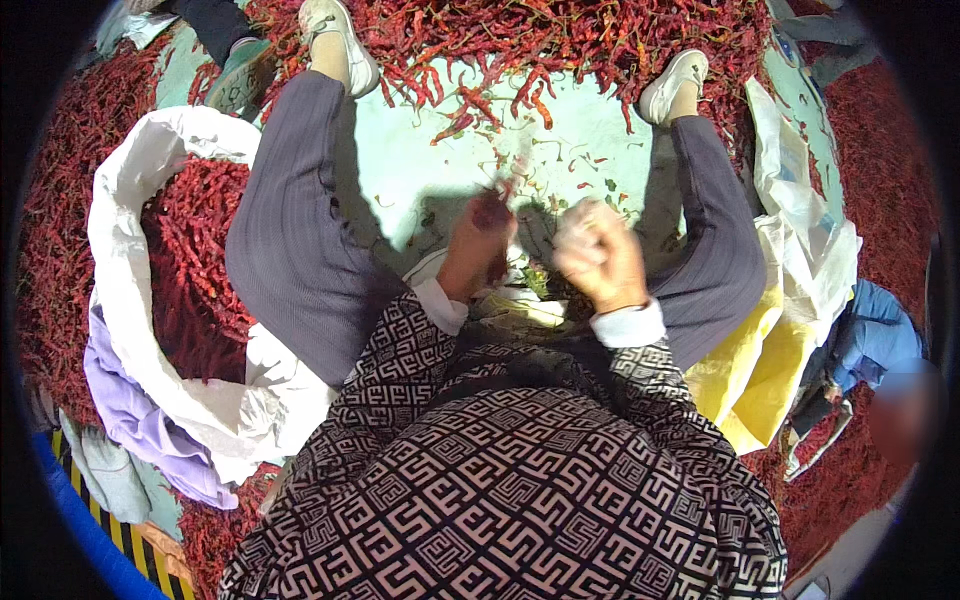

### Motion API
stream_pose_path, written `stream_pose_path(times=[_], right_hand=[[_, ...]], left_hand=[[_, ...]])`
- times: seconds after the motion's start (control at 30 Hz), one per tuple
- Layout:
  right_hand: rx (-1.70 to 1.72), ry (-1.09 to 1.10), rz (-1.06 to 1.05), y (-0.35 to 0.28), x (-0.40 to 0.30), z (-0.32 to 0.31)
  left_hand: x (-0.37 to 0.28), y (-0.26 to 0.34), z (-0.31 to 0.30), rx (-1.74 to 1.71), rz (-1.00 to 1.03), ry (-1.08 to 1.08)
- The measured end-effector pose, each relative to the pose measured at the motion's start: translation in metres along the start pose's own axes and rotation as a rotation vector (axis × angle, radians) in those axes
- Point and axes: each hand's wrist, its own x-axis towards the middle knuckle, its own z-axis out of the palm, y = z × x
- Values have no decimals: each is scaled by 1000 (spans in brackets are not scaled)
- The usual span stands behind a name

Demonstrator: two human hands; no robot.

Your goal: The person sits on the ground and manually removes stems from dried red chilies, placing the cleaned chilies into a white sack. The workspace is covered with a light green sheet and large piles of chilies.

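Note:
My left hand [469, 259] is closed around a small bunch of dried red chillies [495, 206], whose ends stick out above the fingers. A short gap to the right, my right hand [604, 262] is curled and blurred by motion; whether anything is pinched in its fingers cannot be made out. Both hands are raised between my spread legs, over a pale green ground sheet [427, 161]. Loose stems and chilli scraps [570, 169] lie scattered on that sheet. A broad heap of red chillies [525, 30] spreads between and beyond my shoes.
Left of my leg stands a white woven sack [116, 217] with red chillies [199, 247] inside. A purple cloth [142, 427] lies against it. White and yellow sacking [750, 360] is at my right. Other people sit nearby: a shoe [240, 79] upper left, a blue sleeve [874, 330] far right.

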Motion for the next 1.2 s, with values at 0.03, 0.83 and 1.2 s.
stream_pose_path(times=[0.03,0.83,1.2], right_hand=[[29,-15,-121,-10,-3,10],[-565,108,86,38,-4,13],[-1705,323,-240,-29,71,-55]], left_hand=[[4,5,-12,-274,-90,-67],[-36,68,15,-691,74,-9],[-9,62,4,-1086,-88,77]])
